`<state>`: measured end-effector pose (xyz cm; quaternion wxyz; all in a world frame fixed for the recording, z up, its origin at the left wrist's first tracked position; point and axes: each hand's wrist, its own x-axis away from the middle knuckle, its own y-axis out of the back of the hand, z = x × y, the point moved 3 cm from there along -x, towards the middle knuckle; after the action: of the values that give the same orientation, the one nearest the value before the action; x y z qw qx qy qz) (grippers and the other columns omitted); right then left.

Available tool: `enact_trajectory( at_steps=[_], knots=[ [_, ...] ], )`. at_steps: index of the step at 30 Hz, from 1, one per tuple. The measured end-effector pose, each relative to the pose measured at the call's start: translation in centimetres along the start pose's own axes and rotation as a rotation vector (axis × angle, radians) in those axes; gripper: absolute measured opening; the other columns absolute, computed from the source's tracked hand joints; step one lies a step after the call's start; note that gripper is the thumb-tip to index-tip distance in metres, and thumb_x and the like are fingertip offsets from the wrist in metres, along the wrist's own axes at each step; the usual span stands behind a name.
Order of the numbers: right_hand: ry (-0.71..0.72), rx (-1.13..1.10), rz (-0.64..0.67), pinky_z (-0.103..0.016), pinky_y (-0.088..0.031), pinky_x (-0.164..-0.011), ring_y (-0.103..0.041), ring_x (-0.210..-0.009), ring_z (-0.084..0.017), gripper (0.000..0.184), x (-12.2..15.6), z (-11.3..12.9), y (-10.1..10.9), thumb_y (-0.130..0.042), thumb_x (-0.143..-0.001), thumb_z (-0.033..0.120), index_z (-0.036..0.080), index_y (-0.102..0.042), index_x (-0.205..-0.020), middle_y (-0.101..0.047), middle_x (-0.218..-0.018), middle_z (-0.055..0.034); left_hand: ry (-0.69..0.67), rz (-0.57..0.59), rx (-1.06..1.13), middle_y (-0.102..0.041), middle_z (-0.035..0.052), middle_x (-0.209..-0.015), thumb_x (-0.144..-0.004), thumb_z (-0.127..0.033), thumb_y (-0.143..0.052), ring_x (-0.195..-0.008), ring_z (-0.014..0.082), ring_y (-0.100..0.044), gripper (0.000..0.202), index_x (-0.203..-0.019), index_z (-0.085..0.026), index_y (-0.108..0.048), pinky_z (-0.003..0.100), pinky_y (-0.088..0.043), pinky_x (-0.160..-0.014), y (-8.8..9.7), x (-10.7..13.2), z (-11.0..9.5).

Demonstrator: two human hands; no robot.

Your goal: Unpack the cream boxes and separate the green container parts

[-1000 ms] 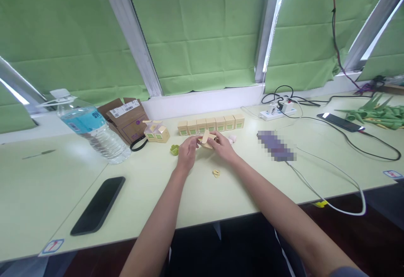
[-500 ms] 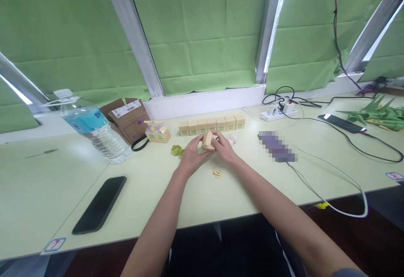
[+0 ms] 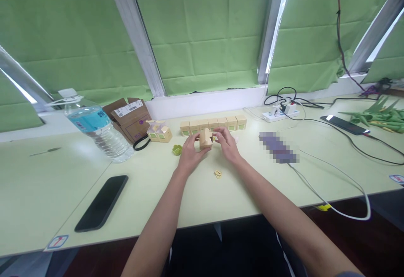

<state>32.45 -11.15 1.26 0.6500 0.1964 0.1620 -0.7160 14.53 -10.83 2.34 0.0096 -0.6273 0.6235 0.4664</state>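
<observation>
My left hand (image 3: 189, 153) is closed around a small tan cardboard box (image 3: 205, 137), which it holds just above the table. The box's right end has a dark gap, where a flap seems to stand open. My right hand (image 3: 227, 146) is at that end, thumb and fingers apart and curved toward the gap. Whether its fingertips touch the flap is hard to see. Left of my left hand lies a green flower-shaped piece (image 3: 177, 150). A pale pink item (image 3: 236, 139) is partly hidden behind my right hand. Small yellow bands (image 3: 218, 174) lie in front of the hands.
Behind the hands runs a row of small tan boxes (image 3: 213, 123). To the left are a wrapped box group (image 3: 159, 132), an open carton (image 3: 134, 121), a water bottle (image 3: 101, 127) and a black phone (image 3: 101, 203). A power strip (image 3: 280, 114) and cables lie right.
My right hand has drawn slightly right, off the box, and its fingers have spread. The box has turned in my left hand, with its right end now showing.
</observation>
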Motion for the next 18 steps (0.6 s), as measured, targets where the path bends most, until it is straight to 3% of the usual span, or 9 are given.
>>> enact_trajectory(
  at_steps=[7, 18],
  knots=[
    [0.139, 0.123, 0.028, -0.036, -0.056, -0.083, -0.053, -0.126, -0.026, 0.037, 0.3, 1.3, -0.2, -0.044, -0.098, 0.054, 0.023, -0.065, -0.096, -0.063, -0.124, -0.0107, 0.021, -0.08, -0.033, -0.064, 0.007, -0.114, -0.073, -0.043, -0.081, -0.103, 0.0258, -0.063, 0.056, -0.119, -0.024, -0.056, 0.041, -0.051, -0.09, 0.1, -0.1, 0.5],
    [0.156, 0.124, 0.038, -0.034, -0.06, -0.077, -0.054, -0.125, -0.025, 0.037, 0.4, 1.2, -0.2, -0.045, -0.099, 0.05, 0.026, -0.071, -0.111, -0.059, -0.131, -0.0098, 0.005, -0.129, -0.067, -0.064, 0.0074, -0.115, -0.072, -0.043, -0.082, -0.103, 0.0254, -0.063, 0.059, -0.121, -0.023, -0.055, 0.041, -0.052, -0.089, 0.2, -0.2, 0.8]
  ],
)
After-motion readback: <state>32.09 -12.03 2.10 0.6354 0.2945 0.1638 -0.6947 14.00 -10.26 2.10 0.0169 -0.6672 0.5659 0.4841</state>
